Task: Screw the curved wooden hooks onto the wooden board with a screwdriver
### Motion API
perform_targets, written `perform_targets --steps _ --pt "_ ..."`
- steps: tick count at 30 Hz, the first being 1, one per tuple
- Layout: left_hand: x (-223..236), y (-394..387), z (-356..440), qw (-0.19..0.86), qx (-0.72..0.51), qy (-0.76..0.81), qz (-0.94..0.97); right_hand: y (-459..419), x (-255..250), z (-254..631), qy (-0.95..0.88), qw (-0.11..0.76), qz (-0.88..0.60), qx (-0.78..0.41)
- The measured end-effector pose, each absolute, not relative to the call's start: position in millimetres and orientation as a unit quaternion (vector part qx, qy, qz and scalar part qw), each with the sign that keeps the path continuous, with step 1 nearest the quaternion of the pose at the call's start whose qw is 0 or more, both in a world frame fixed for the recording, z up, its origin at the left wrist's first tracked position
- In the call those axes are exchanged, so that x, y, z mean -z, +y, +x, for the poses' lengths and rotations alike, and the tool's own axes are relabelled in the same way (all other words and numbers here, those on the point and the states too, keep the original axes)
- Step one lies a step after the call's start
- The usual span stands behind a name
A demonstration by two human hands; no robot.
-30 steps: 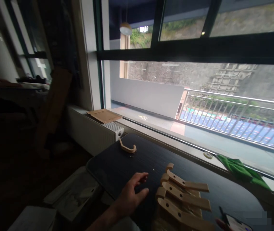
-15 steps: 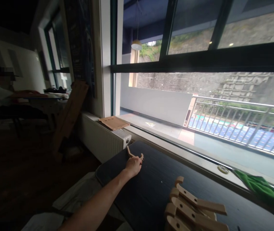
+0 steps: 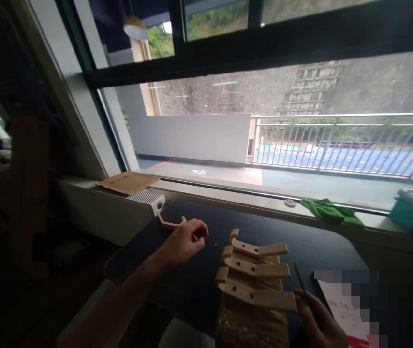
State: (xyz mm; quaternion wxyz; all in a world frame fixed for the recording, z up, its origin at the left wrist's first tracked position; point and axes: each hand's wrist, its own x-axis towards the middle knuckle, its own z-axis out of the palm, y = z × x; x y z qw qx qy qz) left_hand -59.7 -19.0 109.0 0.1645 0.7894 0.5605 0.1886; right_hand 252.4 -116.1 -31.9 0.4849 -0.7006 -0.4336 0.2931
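My left hand is over the dark table, its fingers curled together; anything between the fingertips is too small to make out. Just beyond it lies a single curved wooden hook, partly covered by the hand. At lower right, my right hand is closed round a slim dark screwdriver whose thin shaft points up and away. Between the hands, three wooden hooks lie side by side across a brown tape-wrapped block. Each has two dark holes, and their curled ends face left.
The dark table stands against the window sill. A phone showing a timer lies beside my right hand. On the sill are a tape roll, a green cloth and a teal container. A brown envelope rests on the radiator.
My left hand reached to the lone hook, then drew back toward the right with its fingers curled. The view has turned right, bringing my right hand and the screwdriver into clear sight.
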Motion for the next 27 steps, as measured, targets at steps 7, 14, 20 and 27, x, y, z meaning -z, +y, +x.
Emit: perform_targets --steps 7,14,20,27 --pt "-134 -64 -8 0.114 -0.117 0.373 0.913 -117 26 247 -0.400 0.517 -0.672 -0.349" --pt "-127 -67 8 0.025 -0.085 0.324 0.942 -121 24 245 -0.431 0.518 -0.651 -0.349" --pt "-115 -64 12 0.003 -0.060 0.301 0.952 -120 23 243 -0.426 0.531 -0.647 -0.343" --pt "-107 -61 12 0.020 -0.045 0.316 0.947 -120 25 242 -0.439 0.542 -0.636 -0.331"
